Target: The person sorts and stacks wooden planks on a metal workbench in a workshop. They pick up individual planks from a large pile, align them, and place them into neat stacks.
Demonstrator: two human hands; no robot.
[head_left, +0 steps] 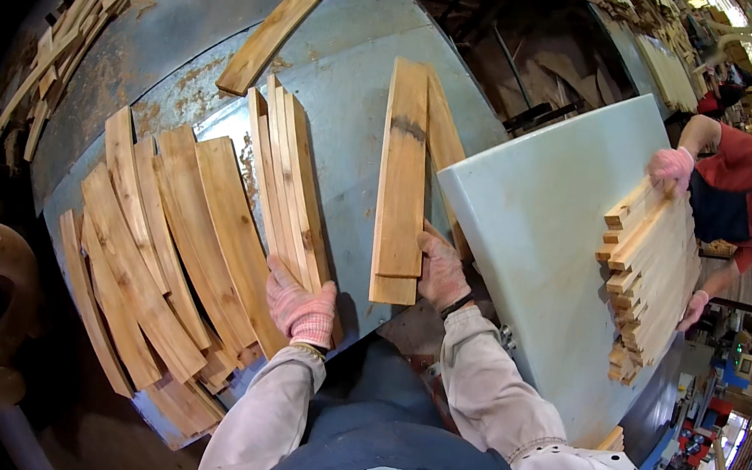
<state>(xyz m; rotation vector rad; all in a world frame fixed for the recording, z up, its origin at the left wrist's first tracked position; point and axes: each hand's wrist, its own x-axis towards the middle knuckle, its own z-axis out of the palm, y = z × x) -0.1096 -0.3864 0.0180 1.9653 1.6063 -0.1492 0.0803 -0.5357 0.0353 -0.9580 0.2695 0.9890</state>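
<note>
My left hand (301, 304), in a pale pink glove, is closed round the near end of several narrow wooden boards (292, 179) set side by side. My right hand (441, 269), gloved too, is at the right edge of a wooden plank (403, 181) with a dark band across it. Its fingers curl against that edge, and some are hidden. Another board shows beneath the plank's near end. A slanting board (445, 129) lies behind it to the right. The boards rest on a grey metal table (367, 68).
Loose planks (172, 234) spread over the table's left side; a single plank (281, 26) lies farther back. At the right, a co-worker (733, 191) in red handles a stack of wood strips (647, 276) on a pale tabletop (538, 191). A ribbed hose (0, 276) stands far left.
</note>
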